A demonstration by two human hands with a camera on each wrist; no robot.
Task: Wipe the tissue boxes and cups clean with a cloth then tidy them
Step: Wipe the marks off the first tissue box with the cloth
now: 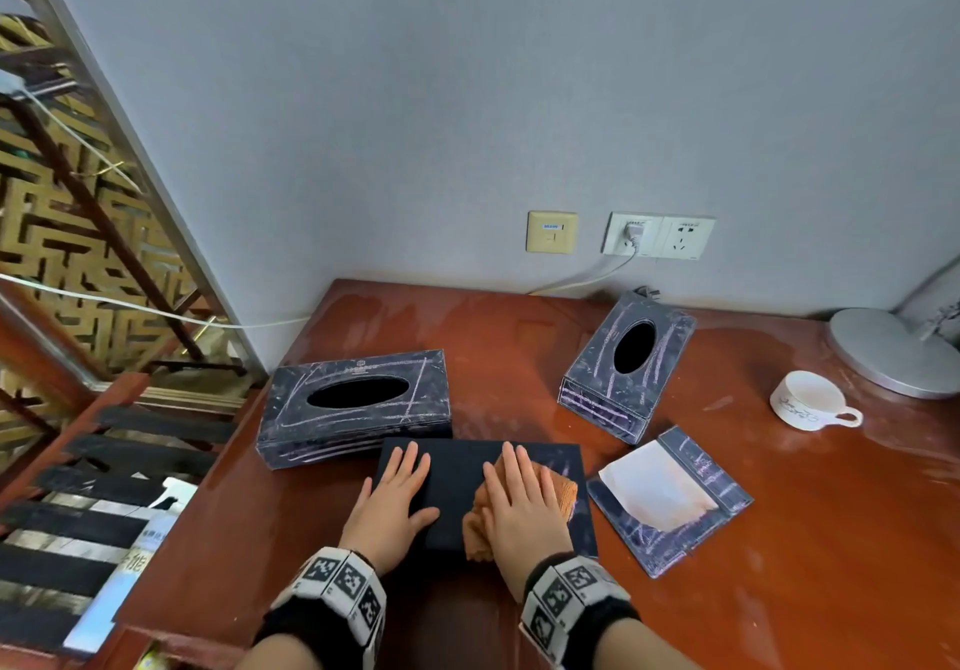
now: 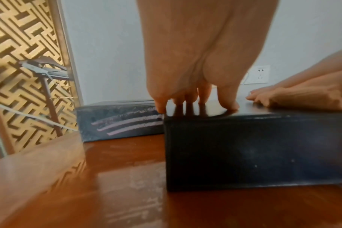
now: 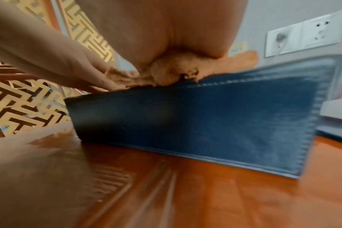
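Note:
A dark tissue box (image 1: 457,467) lies flat at the table's front, its top mostly free of marks. My left hand (image 1: 402,487) rests flat on its left half, fingers straight (image 2: 187,98). On its right half my right hand (image 1: 519,493) presses an orange cloth (image 1: 563,493) flat; the same cloth (image 3: 174,71) bunches under the palm in the right wrist view. Two more dark boxes carry chalk scribbles: one (image 1: 358,404) just behind my left hand, one (image 1: 628,363) tilted at the back. A white cup (image 1: 810,402) stands at the right.
A detached box panel (image 1: 691,467) with a white tissue sheet on it lies right of the box under my hands. A silver lamp base (image 1: 893,352) sits at the back right. A plugged cable (image 1: 587,277) runs from the wall sockets. The red-brown table (image 1: 805,539) ends at left by a lattice screen.

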